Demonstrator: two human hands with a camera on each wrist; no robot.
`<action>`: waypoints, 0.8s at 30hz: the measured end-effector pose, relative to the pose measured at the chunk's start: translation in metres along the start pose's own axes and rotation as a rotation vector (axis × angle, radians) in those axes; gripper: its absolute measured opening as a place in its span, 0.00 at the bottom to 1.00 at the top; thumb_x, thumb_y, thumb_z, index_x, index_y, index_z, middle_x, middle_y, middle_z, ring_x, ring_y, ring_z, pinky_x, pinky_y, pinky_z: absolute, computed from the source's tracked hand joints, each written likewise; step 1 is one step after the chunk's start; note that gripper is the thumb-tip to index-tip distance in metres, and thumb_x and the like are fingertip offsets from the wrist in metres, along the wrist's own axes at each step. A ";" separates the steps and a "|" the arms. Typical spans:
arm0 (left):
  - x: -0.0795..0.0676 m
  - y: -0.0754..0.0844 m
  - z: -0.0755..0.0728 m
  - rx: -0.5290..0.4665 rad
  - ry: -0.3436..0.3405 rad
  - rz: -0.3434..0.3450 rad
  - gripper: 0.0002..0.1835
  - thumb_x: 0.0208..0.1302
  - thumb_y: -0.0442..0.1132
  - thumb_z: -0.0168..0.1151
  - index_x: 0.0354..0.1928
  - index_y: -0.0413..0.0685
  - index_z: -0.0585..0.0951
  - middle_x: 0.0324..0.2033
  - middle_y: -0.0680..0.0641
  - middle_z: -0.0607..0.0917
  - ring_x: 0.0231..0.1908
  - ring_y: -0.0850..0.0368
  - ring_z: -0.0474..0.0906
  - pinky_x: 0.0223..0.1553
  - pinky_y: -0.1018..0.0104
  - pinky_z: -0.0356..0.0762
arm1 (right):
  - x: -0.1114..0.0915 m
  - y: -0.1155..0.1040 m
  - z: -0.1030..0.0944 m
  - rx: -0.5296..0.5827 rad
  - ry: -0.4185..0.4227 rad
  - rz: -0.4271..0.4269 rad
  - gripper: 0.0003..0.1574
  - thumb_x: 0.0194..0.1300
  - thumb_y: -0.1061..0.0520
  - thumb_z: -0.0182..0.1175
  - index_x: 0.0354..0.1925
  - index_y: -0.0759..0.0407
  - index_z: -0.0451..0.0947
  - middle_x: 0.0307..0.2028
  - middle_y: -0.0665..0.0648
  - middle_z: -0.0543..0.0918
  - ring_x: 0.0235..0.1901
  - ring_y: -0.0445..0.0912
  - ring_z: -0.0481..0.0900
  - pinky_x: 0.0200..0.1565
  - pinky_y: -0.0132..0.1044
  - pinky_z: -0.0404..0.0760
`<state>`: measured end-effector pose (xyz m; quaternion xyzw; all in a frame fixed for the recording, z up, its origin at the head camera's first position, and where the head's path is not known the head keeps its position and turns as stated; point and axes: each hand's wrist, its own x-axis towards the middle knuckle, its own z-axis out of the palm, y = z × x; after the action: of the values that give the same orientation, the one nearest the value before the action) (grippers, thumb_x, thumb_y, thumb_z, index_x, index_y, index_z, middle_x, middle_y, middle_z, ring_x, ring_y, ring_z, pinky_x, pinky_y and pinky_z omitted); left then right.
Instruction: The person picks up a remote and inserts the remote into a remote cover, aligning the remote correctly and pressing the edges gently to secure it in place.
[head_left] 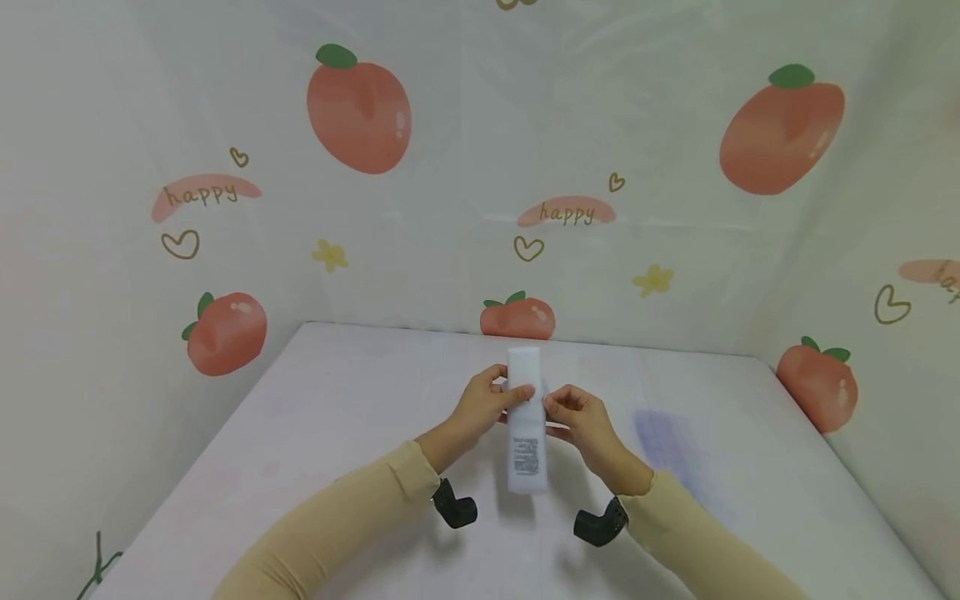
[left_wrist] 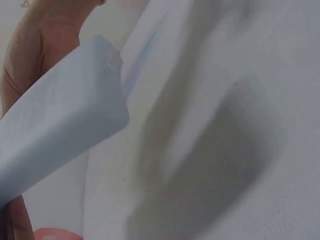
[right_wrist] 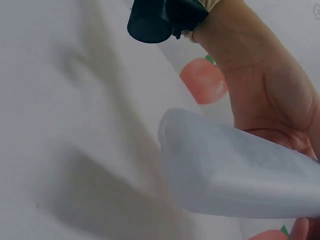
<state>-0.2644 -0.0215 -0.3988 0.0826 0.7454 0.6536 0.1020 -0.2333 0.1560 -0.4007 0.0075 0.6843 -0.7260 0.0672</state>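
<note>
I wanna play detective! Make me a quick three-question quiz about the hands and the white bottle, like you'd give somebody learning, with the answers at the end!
1. True or false: the white bottle is lying flat on the table.
2. Pick one. In the head view, what shows on the bottle's lower half? A) a gold heart B) small printed text C) a yellow flower
3. Fill the gap: in the head view, the thumb across the front of the bottle belongs to the person's ____ hand.

Key:
1. False: the left hand and right hand hold it above the table.
2. B
3. left
</note>
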 end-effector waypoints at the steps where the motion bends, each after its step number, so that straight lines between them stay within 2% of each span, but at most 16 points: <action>1: 0.000 0.000 0.000 0.011 0.003 0.001 0.25 0.61 0.48 0.68 0.54 0.41 0.74 0.36 0.42 0.86 0.32 0.58 0.81 0.34 0.62 0.83 | 0.000 0.000 0.001 0.017 0.000 0.002 0.10 0.69 0.63 0.57 0.29 0.53 0.74 0.29 0.47 0.79 0.32 0.39 0.80 0.37 0.31 0.83; 7: 0.002 0.001 0.002 0.060 -0.021 0.024 0.24 0.62 0.46 0.67 0.52 0.37 0.73 0.33 0.42 0.85 0.28 0.60 0.80 0.29 0.65 0.82 | -0.002 0.001 0.008 0.121 -0.018 0.023 0.09 0.74 0.65 0.48 0.33 0.61 0.70 0.27 0.47 0.74 0.28 0.37 0.72 0.35 0.25 0.75; 12: 0.004 0.009 0.001 0.076 -0.067 0.047 0.23 0.62 0.46 0.67 0.51 0.36 0.75 0.35 0.41 0.85 0.28 0.59 0.80 0.28 0.66 0.82 | 0.001 -0.004 0.012 0.110 -0.008 0.027 0.11 0.77 0.63 0.39 0.41 0.71 0.65 0.30 0.50 0.70 0.30 0.38 0.67 0.34 0.25 0.69; 19: 0.004 0.017 -0.002 0.079 -0.137 0.049 0.25 0.60 0.48 0.68 0.50 0.36 0.75 0.35 0.43 0.85 0.29 0.58 0.82 0.30 0.64 0.84 | 0.008 -0.010 0.013 0.169 0.031 0.013 0.12 0.77 0.65 0.38 0.37 0.70 0.65 0.31 0.52 0.68 0.29 0.39 0.65 0.33 0.26 0.68; 24: 0.003 0.012 -0.006 0.063 -0.113 0.042 0.24 0.63 0.46 0.66 0.53 0.40 0.72 0.36 0.40 0.86 0.31 0.57 0.83 0.32 0.63 0.84 | 0.009 -0.006 0.008 0.140 -0.048 -0.025 0.09 0.76 0.63 0.43 0.42 0.69 0.67 0.31 0.50 0.72 0.31 0.38 0.70 0.36 0.26 0.72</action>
<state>-0.2690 -0.0249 -0.3863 0.1382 0.7568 0.6259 0.1278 -0.2421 0.1480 -0.3950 -0.0138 0.6301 -0.7729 0.0736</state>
